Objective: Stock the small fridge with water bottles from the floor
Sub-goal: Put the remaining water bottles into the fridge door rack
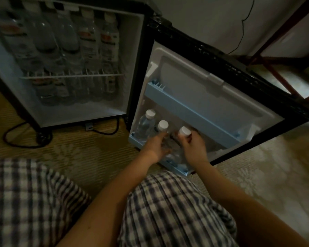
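Three bottles point(145, 126) in door shelf point(180, 170) | left hand point(158, 147) grips middle bottle point(163, 126) | right hand point(193, 146) grips end bottle point(184, 131)

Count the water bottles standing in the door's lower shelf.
3. The hinge-side bottle stands free; the left hand grips the middle bottle; the right hand grips the outer bottle. The hands hide part of the lower door shelf, so more could be there.

Fridge point(139, 50) top cropped, shelf bottle labels point(108, 39) blurred, door bottles point(163, 124) partly behind hands point(158, 146).
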`<state>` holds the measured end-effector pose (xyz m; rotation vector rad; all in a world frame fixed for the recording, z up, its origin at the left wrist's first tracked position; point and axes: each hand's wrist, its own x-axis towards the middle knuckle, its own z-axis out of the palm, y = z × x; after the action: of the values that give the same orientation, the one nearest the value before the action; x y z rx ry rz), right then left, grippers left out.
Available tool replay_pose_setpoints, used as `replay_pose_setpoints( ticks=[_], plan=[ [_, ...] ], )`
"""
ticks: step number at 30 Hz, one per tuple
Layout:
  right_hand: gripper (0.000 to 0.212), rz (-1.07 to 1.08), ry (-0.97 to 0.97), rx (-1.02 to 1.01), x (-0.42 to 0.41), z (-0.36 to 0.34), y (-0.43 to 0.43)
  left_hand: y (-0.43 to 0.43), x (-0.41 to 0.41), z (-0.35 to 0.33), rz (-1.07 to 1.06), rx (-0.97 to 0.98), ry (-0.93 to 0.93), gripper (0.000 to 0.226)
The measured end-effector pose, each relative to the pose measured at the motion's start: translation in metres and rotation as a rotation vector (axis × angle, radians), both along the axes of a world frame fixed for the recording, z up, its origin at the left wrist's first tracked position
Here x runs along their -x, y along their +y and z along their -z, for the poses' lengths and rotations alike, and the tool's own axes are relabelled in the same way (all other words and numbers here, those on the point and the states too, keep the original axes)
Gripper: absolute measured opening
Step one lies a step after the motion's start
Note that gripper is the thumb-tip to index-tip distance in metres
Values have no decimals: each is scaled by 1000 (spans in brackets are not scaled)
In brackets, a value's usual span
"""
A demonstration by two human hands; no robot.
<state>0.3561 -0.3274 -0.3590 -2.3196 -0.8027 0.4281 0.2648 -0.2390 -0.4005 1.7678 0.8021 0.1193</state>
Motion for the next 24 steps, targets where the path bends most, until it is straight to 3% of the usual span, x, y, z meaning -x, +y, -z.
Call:
replay_pose_setpoints(
  ticks=[7, 14, 20, 24],
  plan=[
    [31, 5, -77, -28, -2, 8, -7, -5, 0, -3, 106, 147, -1, 71],
    [26, 56, -27, -26, -7, 7, -6, -7, 0, -6, 203, 85, 41, 80],
    [30, 19, -10, 69, -4, 25, -16, -13, -2, -10, 248, 10, 102, 58],
    [31, 79, 90, 32, 3, 29, -11, -12, -3, -15, 238, 19, 119, 60]
  ],
)
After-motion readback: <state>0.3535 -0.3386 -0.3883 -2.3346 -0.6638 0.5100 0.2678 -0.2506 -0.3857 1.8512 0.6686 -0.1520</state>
